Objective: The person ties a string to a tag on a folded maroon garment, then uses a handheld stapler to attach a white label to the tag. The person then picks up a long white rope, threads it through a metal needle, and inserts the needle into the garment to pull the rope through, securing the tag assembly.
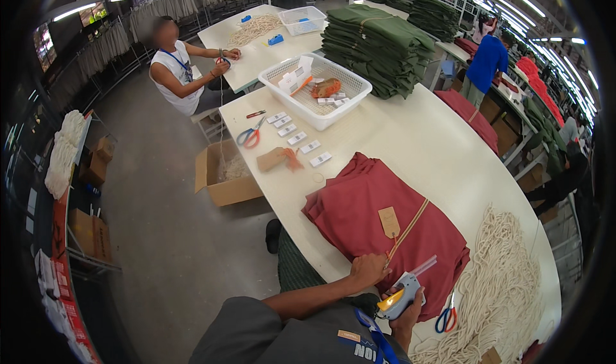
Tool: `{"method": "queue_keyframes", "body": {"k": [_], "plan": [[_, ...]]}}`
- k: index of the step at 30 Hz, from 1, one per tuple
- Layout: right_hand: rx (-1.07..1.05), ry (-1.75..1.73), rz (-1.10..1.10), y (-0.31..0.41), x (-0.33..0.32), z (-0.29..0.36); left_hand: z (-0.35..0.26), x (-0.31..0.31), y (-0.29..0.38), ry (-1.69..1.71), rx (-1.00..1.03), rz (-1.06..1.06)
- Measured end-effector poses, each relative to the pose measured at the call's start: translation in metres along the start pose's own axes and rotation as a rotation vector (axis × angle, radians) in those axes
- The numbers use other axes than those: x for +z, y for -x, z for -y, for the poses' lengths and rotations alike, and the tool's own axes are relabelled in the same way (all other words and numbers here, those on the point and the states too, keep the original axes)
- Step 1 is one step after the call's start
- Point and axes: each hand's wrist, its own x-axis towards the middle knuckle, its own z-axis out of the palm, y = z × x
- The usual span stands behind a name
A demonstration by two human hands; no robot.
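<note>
A stack of folded dark red cloth (356, 210) lies on the white table before me, a striped tan band across it. On top rests a brown paper tag (389, 222) on a red string. My left hand (369, 270) is at the near edge of the cloth, its fingers closed on the end of the striped band near the string. In my right hand (409, 311) is a grey and yellow tagging gun (403, 294), with clear plastic fasteners standing up from it. Scissors (446, 319) with red and blue handles lie right of that hand, beside a heap of cream cords (500, 277).
Farther up the table (433, 133) are small white labels (310, 146), a second pair of scissors (251, 135), red thread snips (255, 114), a white plastic basket (315, 92) and folded green cloth (375, 46). A cardboard box (231, 186) stands on the floor. Another person (178, 75) sits at the far table.
</note>
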Motion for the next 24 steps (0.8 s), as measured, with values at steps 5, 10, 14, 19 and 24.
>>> {"method": "queue_keyframes", "body": {"k": [5, 10, 14, 19, 24], "plan": [[0.053, -0.152, 0.063, -0.004, -0.016, -0.007, 0.007, 0.012, -0.004, 0.026, 0.073, -0.061], [0.011, -0.040, -0.031, -0.001, -0.019, -0.006, 0.014, 0.015, -0.004, 0.422, -0.147, 0.042], [0.043, -0.051, -0.022, 0.001, -0.008, -0.003, 0.020, 0.014, 0.010, 0.815, -0.353, 0.097], [0.023, 0.036, -0.022, 0.002, -0.001, 0.000, 0.019, 0.020, 0.014, 1.060, -0.508, 0.179], [0.041, -0.029, 0.051, -0.002, 0.002, 0.002, 0.018, 0.021, 0.009, 0.998, -0.522, 0.162]]}}
